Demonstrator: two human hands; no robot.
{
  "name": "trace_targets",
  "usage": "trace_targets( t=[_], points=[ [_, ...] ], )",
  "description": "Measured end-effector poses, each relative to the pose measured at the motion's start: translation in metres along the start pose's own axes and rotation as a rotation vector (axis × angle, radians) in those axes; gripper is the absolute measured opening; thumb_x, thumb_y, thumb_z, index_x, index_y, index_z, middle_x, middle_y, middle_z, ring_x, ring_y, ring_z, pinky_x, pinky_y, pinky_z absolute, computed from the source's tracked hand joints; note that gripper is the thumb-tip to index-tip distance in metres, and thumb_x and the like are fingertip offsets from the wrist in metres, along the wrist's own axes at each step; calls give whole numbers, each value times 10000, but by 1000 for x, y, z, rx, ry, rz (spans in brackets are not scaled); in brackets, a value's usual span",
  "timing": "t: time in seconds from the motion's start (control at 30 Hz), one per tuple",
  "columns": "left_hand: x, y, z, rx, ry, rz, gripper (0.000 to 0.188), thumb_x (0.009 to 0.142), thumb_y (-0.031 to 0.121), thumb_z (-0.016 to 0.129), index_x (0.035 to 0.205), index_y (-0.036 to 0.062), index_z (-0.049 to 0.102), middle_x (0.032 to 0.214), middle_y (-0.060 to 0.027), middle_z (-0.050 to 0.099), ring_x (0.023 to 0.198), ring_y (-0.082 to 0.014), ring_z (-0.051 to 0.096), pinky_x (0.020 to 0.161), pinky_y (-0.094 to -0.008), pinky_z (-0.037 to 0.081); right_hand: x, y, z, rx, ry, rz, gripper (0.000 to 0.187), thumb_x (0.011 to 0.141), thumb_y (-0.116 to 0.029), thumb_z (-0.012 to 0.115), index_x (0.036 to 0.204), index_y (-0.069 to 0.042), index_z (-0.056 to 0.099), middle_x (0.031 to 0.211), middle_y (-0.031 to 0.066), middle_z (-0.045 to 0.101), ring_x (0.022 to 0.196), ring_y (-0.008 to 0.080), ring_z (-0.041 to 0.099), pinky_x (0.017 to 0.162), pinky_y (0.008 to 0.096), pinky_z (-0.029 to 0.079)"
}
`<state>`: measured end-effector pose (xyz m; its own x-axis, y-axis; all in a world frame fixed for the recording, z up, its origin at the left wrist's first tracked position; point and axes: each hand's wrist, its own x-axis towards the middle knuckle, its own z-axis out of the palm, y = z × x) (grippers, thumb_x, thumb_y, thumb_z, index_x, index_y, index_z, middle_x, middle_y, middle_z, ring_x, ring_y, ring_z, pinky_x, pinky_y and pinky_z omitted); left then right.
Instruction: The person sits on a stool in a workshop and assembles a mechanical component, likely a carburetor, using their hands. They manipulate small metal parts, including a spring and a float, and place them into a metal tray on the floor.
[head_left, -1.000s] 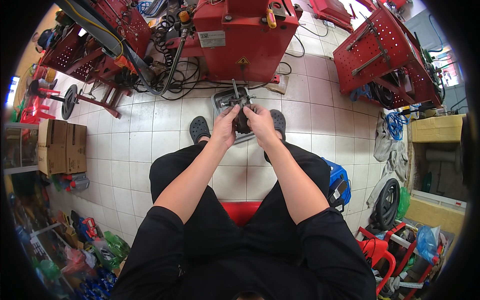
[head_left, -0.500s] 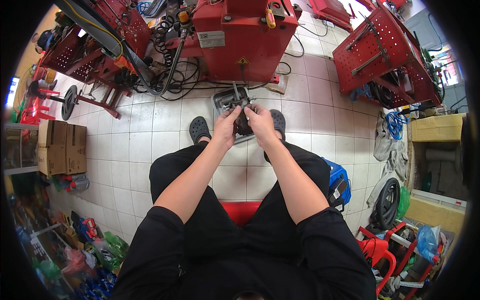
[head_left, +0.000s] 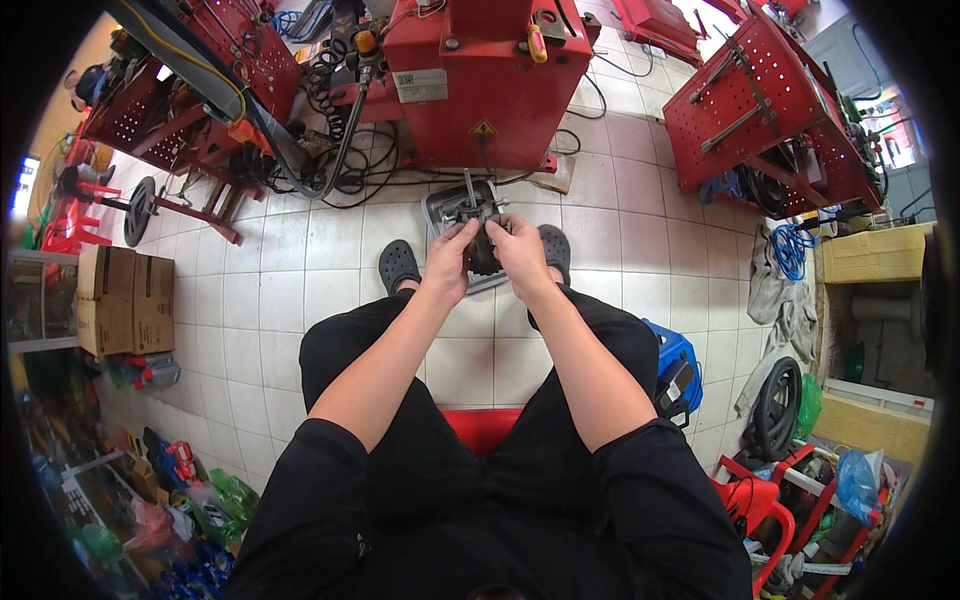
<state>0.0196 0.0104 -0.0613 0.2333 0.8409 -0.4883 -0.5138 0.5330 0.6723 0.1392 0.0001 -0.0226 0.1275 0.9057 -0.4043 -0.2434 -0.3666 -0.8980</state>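
Note:
Between my shoes, a dark metal mechanical part point(head_left: 484, 252) with a rod standing up from it is held over a grey metal tray point(head_left: 434, 205). My left hand point(head_left: 449, 262) grips its left side, the thumb pressed near the top. On the other side my right hand point(head_left: 517, 250) closes around it, fingers at its upper edge. Both thumbs come close together at the middle of the part. Other metal pieces in the tray are partly covered by my hands and the part.
Ahead stands a red machine point(head_left: 490, 90) with cables and hoses on the floor before it. A red perforated cart point(head_left: 740, 120) is at the right, cardboard boxes point(head_left: 125, 298) at the left. A blue case point(head_left: 672, 365) sits beside my right leg.
The view has tilted very slightly, so the machine and tray sit a little lower. My fingers have shifted slightly on the metal part; both hands still hold it.

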Motion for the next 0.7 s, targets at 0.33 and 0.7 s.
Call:
trace_targets(
  t=[0.33, 0.7],
  points=[
    [0, 3, 1, 43, 40, 92, 198, 848, 245, 658, 936, 87, 576, 818, 8, 616, 727, -104, 568, 635, -264, 448, 1, -10, -9, -617, 102, -528, 196, 841, -75, 517, 1000, 40, 527, 942, 238, 568, 898, 374, 571, 778, 404, 450],
    [-3, 2, 7, -22, 15, 97, 155, 847, 190, 658, 891, 44, 628, 808, -11, 638, 715, -87, 568, 657, -223, 435, -9, -22, -4, -638, 24, -740, 174, 819, -75, 584, 975, 1, 595, 889, 196, 626, 820, 368, 602, 696, 403, 483]
  ],
)
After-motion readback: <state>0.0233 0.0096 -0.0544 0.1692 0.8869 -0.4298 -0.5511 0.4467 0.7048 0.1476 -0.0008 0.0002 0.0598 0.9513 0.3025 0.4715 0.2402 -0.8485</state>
